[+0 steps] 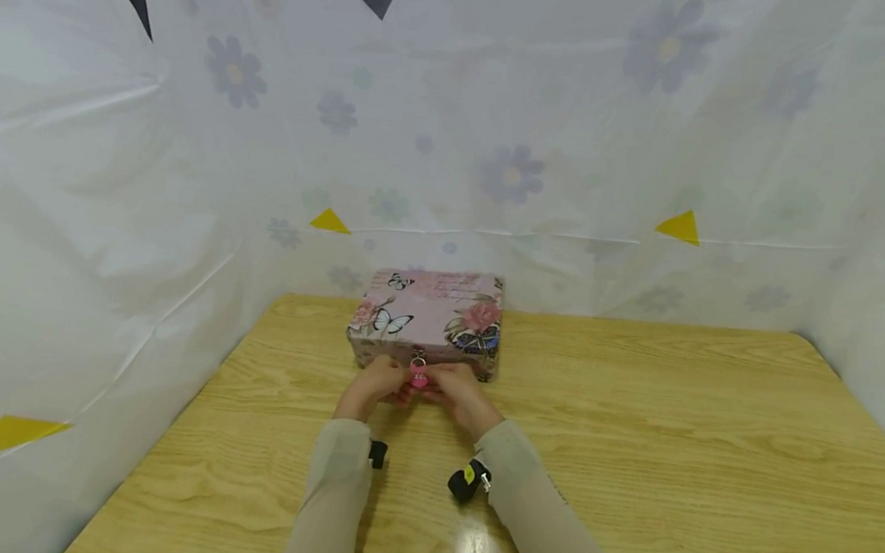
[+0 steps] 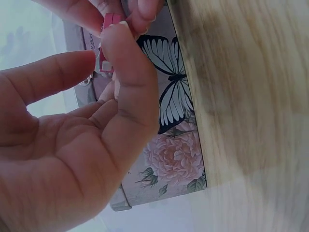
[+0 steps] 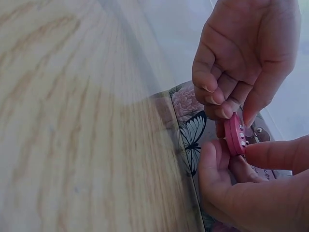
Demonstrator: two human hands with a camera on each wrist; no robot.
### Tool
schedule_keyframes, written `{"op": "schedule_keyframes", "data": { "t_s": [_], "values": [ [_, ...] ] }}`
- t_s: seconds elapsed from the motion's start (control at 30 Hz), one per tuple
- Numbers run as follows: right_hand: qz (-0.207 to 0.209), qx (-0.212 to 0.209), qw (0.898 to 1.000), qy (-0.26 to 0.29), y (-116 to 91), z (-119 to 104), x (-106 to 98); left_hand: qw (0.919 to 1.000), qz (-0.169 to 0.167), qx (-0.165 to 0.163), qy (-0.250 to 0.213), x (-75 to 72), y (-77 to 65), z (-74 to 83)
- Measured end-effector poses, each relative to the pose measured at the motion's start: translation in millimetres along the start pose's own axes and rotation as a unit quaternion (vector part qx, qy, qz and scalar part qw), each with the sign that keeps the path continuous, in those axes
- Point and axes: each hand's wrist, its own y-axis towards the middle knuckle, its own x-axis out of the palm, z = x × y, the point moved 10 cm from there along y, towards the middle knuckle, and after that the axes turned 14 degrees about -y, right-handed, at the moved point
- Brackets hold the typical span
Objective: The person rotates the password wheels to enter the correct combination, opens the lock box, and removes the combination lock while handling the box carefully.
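A pink combination padlock (image 1: 418,377) hangs by its shackle from the metal clasp (image 3: 259,135) on the front of a pink box with printed roses and butterflies (image 1: 433,309). My left hand (image 1: 378,382) pinches the padlock from the left, thumb by its dial face and index finger on the other side. From the right, my right hand (image 1: 465,395) grips it too. In the right wrist view, the right thumb (image 3: 275,154) presses at the silver number dials and the fingers curl behind. The box's lid is down. The digits are too small to read.
The box stands near the back edge of a wooden table (image 1: 667,439). White sheeting with flower prints (image 1: 510,130) hangs behind and at both sides. Black wrist devices (image 1: 468,482) sit beneath the sleeves.
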Motion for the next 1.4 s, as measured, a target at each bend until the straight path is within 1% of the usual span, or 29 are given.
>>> {"op": "schedule_keyframes", "data": {
  "t_s": [0.23,0.67,0.9,1.07,1.13,1.27,1.33,1.4],
  "values": [
    [0.01,0.004,1.0,0.001,0.8,1.0,-2.8,0.9999,-0.006,-0.01,0.006,1.5,1.4,-2.7],
    [0.018,0.004,1.0,-0.011,0.6,1.0,-3.4,0.9997,-0.002,-0.019,0.017,0.7,2.3,-5.6],
    [0.02,0.006,1.0,-0.004,0.4,0.1,-4.4,0.9999,-0.003,-0.008,0.011,1.1,2.1,-4.3],
    [0.024,0.009,1.0,-0.004,1.7,2.4,-5.1,0.9999,0.012,0.0,0.008,-0.7,-0.3,-0.5],
    [0.018,0.004,1.0,-0.002,0.5,1.0,-4.5,0.9996,0.02,0.006,0.017,-2.0,-1.0,2.5],
    [0.004,-0.001,1.0,-0.004,-10.9,-10.7,-2.6,0.997,0.036,0.031,0.061,-5.4,-3.1,10.6],
    [0.006,0.0,1.0,-0.008,-8.7,-8.8,-2.6,0.9934,0.044,0.045,0.096,-6.9,-4.8,14.7],
    [0.005,-0.012,1.0,-0.002,-4.4,-7.5,-4.5,0.9884,0.052,0.057,0.131,-7.8,-6.5,18.4]
  ]
}}
